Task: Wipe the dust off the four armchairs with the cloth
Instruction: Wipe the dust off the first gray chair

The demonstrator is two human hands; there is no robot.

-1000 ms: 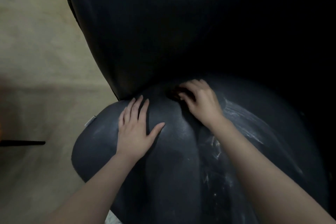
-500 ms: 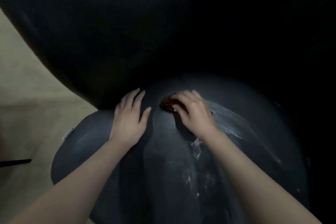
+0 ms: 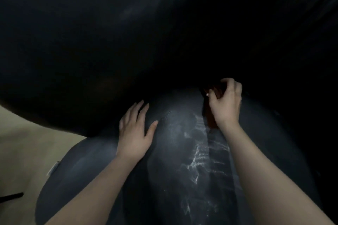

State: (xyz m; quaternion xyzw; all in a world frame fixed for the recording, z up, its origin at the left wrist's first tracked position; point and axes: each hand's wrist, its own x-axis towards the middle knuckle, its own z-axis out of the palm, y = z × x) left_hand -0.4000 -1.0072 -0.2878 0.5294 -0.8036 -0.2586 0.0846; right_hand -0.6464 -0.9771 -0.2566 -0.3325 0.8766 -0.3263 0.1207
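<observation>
Black armchair (image 3: 164,42), one; one cloth (image 3: 211,121) gripped by right hand (image 3: 225,105).

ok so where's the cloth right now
In the head view the cloth is right of centre, bunched in the right hand where the armchair seat meets the backrest; the left hand lies flat on the seat to its left.

Just past the fingertips of the left hand (image 3: 134,133) and right hand (image 3: 226,104), the black backrest (image 3: 164,33) overhangs the seat cushion (image 3: 173,160) and blocks the way ahead. Behind the fingers the dusty cushion lies open; the cloth (image 3: 211,121) sits in the crease under the right fingers
</observation>
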